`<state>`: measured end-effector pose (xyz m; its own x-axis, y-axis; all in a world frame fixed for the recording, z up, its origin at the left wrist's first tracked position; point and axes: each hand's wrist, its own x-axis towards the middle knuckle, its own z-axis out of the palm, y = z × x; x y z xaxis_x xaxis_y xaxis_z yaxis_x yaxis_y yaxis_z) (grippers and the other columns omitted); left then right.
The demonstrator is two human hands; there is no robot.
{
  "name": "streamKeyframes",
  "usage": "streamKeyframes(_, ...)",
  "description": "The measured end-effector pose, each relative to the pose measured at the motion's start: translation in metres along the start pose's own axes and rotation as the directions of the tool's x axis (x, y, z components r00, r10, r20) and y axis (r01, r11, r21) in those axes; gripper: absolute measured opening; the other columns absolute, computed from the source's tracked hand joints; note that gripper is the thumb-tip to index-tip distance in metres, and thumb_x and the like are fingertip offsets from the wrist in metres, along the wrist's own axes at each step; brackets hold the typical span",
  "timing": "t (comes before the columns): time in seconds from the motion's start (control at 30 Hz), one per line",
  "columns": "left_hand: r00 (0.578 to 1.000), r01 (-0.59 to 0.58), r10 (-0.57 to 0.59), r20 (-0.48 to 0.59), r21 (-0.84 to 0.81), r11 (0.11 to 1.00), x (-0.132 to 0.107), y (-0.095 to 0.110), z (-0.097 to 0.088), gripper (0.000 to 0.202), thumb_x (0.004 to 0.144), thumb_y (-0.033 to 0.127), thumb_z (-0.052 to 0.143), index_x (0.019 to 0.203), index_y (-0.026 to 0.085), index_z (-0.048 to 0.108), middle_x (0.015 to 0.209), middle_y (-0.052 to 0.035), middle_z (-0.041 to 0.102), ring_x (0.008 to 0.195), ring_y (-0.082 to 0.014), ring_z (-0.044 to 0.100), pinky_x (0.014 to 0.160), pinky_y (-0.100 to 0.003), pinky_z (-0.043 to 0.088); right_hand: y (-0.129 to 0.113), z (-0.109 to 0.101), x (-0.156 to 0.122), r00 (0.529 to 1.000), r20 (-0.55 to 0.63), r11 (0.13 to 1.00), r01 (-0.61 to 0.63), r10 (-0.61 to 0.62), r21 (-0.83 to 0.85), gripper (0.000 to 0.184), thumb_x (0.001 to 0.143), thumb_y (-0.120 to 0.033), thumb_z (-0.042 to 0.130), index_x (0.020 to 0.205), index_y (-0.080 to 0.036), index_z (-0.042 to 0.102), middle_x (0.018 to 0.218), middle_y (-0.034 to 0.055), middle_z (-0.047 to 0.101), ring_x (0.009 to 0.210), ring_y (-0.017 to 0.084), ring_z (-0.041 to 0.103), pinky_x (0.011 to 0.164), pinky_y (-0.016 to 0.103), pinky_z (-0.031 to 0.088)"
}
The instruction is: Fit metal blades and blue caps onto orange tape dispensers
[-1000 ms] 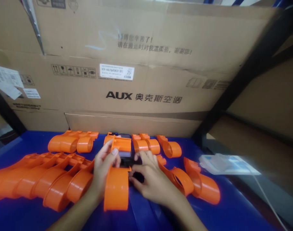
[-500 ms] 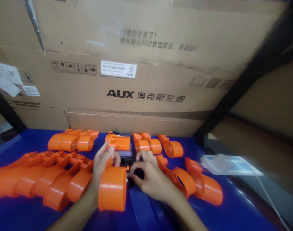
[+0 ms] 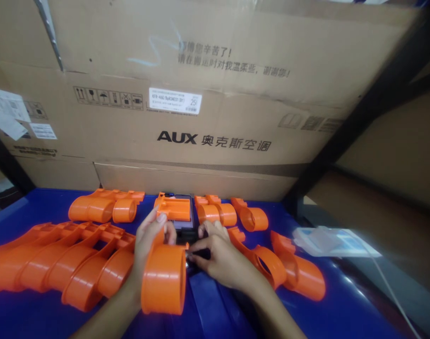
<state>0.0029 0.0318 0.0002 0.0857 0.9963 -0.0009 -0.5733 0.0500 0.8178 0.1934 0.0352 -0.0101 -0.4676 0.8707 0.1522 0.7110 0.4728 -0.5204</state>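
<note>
Firmly, left hand [image 3: 147,242] grips curved (glossy plastic) orange shell [image 3: 163,280].

Worn on the head, so placed above and just behind the work. Faced forward and down, toward 12 o'clock, across the blue surface [image 3: 208,313] to the cardboard boxes [image 3: 215,141] walling off the far edge. Sat close enough to fill the low centre with the left hand [image 3: 149,245] on the orange tube [image 3: 163,282] and the right hand [image 3: 222,263] on the black piece [image 3: 200,254], forearms [image 3: 271,310] cut off at 6 o'clock. Took in orange parts [image 3: 59,263] out to 9 o'clock and a black shelf post [image 3: 342,136] at 2 o'clock.
</note>
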Motion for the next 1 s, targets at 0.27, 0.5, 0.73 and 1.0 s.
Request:
streamKeyframes(0.27,0.999,-0.026,0.025,-0.026,-0.030,0.999,0.000,0.000,-0.004,0.046,0.077,0.058,0.073,0.062,0.021,0.050,0.048,0.0020,0.053,0.041,-0.0099,0.041,0.041,-0.022,0.034,-0.012,-0.011,-0.004,0.999,-0.030,1.000,0.026,-0.026,0.006,0.015,0.089,-0.013,0.065,0.085,-0.024,0.075,0.103,0.0043,0.056,0.102,0.023,0.053,0.091,0.038,0.042)
streamKeyframes(0.5,1.000,0.002,-0.002,-0.024,-0.027,1.000,-0.001,0.004,-0.004,0.048,0.074,0.059,0.075,0.061,0.020,0.050,0.047,0.0027,0.051,0.040,-0.0092,0.041,0.041,-0.021,0.036,-0.009,-0.014,-0.007,0.997,-0.070,0.999,0.025,-0.023,0.028,0.013,0.087,-0.016,0.068,0.087,-0.026,0.076,0.110,0.0046,0.056,0.110,0.026,0.052,0.099,0.044,0.039)
streamKeyframes(0.73,0.997,-0.066,0.063,-0.038,-0.077,0.995,-0.001,-0.001,-0.005,0.040,0.081,0.051,0.074,0.066,0.021,0.052,0.051,0.0038,0.054,0.041,-0.0089,0.043,0.041,-0.020,0.038,-0.012,-0.009,-0.001,1.000,-0.008,0.999,-0.006,0.005,-0.044,0.008,0.083,-0.018,0.074,0.084,-0.026,0.077,0.105,0.0043,0.052,0.104,0.025,0.049,0.091,0.040,0.039)
streamKeyframes(1.0,0.997,-0.074,0.073,-0.020,-0.038,0.997,-0.002,0.000,-0.007,0.043,0.082,0.055,0.071,0.062,0.021,0.054,0.050,0.0025,0.052,0.042,-0.0102,0.042,0.041,-0.022,0.038,-0.015,-0.003,0.003,1.000,0.016,0.995,0.000,0.002,-0.099,0.013,0.083,-0.011,0.071,0.080,-0.023,0.075,0.102,0.0043,0.052,0.099,0.024,0.047,0.088,0.037,0.039)
